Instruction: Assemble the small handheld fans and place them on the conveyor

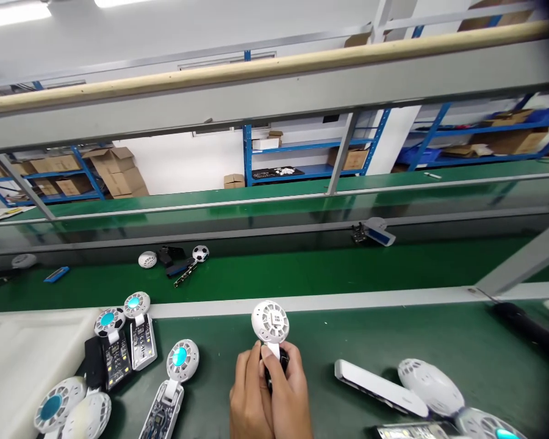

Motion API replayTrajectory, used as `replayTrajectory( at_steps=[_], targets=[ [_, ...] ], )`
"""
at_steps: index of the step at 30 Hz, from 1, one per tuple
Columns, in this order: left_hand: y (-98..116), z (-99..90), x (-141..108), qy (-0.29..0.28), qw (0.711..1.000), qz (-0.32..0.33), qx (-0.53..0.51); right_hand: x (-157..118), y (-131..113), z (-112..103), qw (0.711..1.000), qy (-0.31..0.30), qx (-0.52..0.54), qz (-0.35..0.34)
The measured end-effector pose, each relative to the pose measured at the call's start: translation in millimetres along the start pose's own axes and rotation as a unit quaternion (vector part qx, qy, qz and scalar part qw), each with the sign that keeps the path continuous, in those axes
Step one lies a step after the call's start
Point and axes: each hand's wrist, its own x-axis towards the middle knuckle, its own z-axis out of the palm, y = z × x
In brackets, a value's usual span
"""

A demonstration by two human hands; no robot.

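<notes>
At the middle of the bench, both hands are closed around one small handheld fan. Its round white slotted head (270, 322) points up, with a small square code label at its centre. A dark part of the fan (282, 360) shows between the fingers; the rest of the body is hidden. My left hand (249, 393) grips it from the left. My right hand (289, 390) holds the other side, its thumb against the neck below the head. Left of the hands lies an opened fan (182, 361) with a teal disc in its head and a bare circuit board.
More opened fans (117, 360) lie by a white foam tray (9, 347) at left. A white casing (379, 387) and fan heads (430, 385) lie at right, near a black-handled tool (526, 326). Beyond a pale rail, fan parts rest on a green belt (256, 277).
</notes>
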Motion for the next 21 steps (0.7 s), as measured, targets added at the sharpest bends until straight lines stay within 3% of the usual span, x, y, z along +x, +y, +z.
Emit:
replayTrajectory(
  at_steps=[9, 12, 16, 21],
  targets=[
    [15, -1.2, 14, -0.029, 0.984, -0.043, -0.169, 6, -5, -10, 0.999, 0.03, -0.041, -0.012],
    [22, -6.9, 22, -0.056, 0.966, -0.101, -0.232, 6, -5, -14, 0.998, 0.035, -0.044, 0.002],
    [26, -14.7, 34, -0.118, 0.915, -0.221, -0.316, 5, -4, -16, 0.999, 0.024, -0.011, 0.02],
    [18, -15.5, 40, -0.134, 0.886, -0.282, -0.343, 11, -3, -18, 1.0, -0.016, -0.008, 0.021]
  ],
)
